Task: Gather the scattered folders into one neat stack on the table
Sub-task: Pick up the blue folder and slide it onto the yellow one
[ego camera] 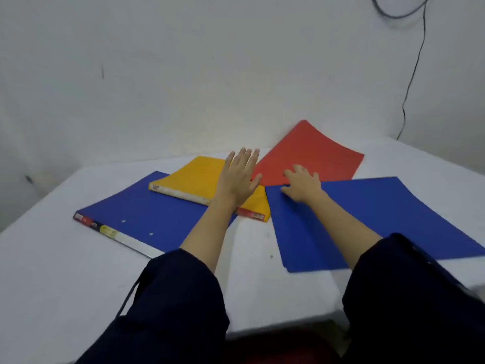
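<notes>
Several folders lie spread on the white table [52,271]. A blue binder [136,216] lies at the left, with a thick yellow folder [191,179] on its far part. Under the yellow folder's right end shows another yellow folder [258,206] with a red spine. A red folder [315,153] lies at the back, its far edge curled up against the wall. A thin blue folder [380,216] lies at the right. My left hand [240,174] hovers flat and open over the yellow folder's right end. My right hand [301,183] rests, fingers spread, on the thin blue folder's far left corner and the red folder's edge.
A white wall stands right behind the table. A black cable [412,82] hangs down the wall at the back right. Dark sleeves cover both my forearms near the table's front edge.
</notes>
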